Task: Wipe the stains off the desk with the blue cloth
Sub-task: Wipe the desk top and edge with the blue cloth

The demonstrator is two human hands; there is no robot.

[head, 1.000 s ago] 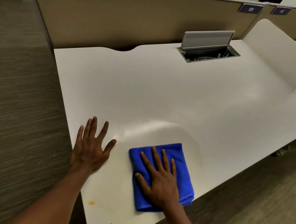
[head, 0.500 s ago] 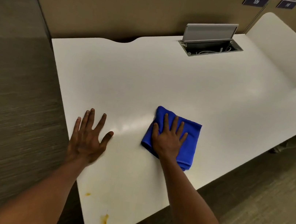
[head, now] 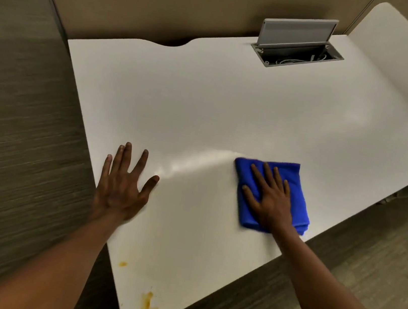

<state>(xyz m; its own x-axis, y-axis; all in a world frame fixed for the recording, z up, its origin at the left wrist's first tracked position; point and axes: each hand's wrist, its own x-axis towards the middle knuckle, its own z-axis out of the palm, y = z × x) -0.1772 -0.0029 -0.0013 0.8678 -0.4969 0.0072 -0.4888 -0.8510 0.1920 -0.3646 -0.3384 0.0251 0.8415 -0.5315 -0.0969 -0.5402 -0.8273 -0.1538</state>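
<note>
**Blue cloth out wide, two stains waiting at the near corner**

Blue microfibre cloth (head: 275, 194), folded into a thick pad, sits on the white table (head: 230, 110) close to its front edge, and the right hand (head: 271, 199) is spread flat on top of it, fingers splayed, pressing down rather than gripping. Over on the other side, the left hand (head: 123, 182) lies open, palm down on the bare tabletop near the side edge, bracing, holding nothing.

A pale, shiny streak (head: 196, 162) arcs between the two hands, ending at the cloth's corner; that looks like a freshly wiped band. So the middle of the table reads as clean.

But the job is not finished. Count the marks: two orange-brown stains at the near corner, a small spot (head: 123, 264) and a larger smeared blotch (head: 147, 304), both well apart from the cloth and untouched. My call: partway through, with the pad needing to come back toward the body to catch those two.

The tally: one cloth, two hands, two stains, one open cable box (head: 296, 49) at the back, lid raised.
</note>
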